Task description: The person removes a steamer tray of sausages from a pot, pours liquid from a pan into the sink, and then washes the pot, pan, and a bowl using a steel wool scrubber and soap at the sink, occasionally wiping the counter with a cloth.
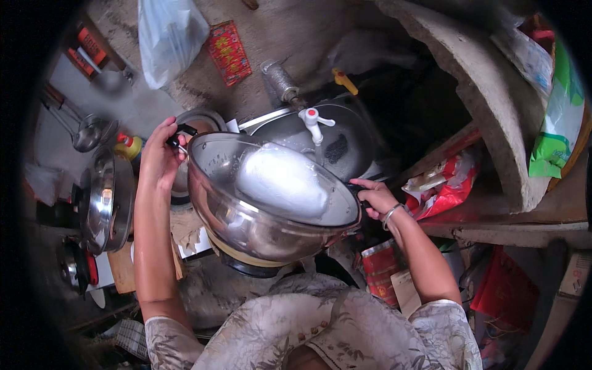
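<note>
Between my two hands a large stainless steel pot (259, 231) is held tilted, its open mouth facing the sink. Water or a wet shine shows on its bright inner surface. My left hand (163, 152) grips the black side handle at the upper left. At the right, my right hand (377, 200), with a bangle at the wrist, is closed on the other black handle. Just beyond the pot, a white plastic tap (313, 121) with a red dot runs a stream of water into the metal sink basin (358, 134). A dark scouring pad (336, 149) lies in the basin.
To the left are a steel pan (104, 203), hanging ladles (86, 138) and a yellow bottle with a red cap (129, 145). A white plastic bag (171, 41) hangs on the wall. A red plastic package (446, 189) lies at the right, near a broken-edged concrete slab (504, 115).
</note>
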Motion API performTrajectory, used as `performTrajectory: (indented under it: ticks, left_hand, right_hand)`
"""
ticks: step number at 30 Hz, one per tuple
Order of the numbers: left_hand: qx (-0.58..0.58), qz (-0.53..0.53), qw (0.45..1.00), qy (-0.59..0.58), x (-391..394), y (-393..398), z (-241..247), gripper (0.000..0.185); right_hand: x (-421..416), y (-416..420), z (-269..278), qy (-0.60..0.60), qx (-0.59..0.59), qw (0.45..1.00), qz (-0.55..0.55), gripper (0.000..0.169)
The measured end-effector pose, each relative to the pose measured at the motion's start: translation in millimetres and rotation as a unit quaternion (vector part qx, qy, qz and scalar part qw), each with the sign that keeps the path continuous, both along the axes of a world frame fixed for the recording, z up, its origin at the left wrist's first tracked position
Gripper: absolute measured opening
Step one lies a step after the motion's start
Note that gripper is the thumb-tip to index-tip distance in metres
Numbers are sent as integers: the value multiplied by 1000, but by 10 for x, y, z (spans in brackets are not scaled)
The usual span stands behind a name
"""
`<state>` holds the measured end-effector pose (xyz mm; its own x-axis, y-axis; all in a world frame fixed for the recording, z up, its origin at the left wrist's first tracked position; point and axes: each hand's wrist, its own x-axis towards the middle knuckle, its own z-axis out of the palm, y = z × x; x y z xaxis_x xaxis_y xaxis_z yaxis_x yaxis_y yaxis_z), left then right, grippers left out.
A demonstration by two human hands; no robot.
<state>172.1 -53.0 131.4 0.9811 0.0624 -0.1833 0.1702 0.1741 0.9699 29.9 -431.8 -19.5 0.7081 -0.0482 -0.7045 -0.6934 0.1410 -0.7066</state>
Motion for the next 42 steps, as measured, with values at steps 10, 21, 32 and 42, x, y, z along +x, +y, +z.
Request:
performTrajectory:
  ticks: [10,21,32,42]
  left_hand:
    - [10,-62,998,-9,596,-431,76,41]
    - [101,-86,991,-24,803,-705,302,44]
    - [48,-86,995,2,553,-435,285,44]
    - [-44,7,998,50,-52,23,-439,49]
  right_hand:
    - [145,68,-485,95,132,985,55,49]
    - [16,633,-331,69,275,958,34,20]
    - [141,44,-633,49,114,991,43,55]
    - [858,-617,298,-134,-234,960,77,65]
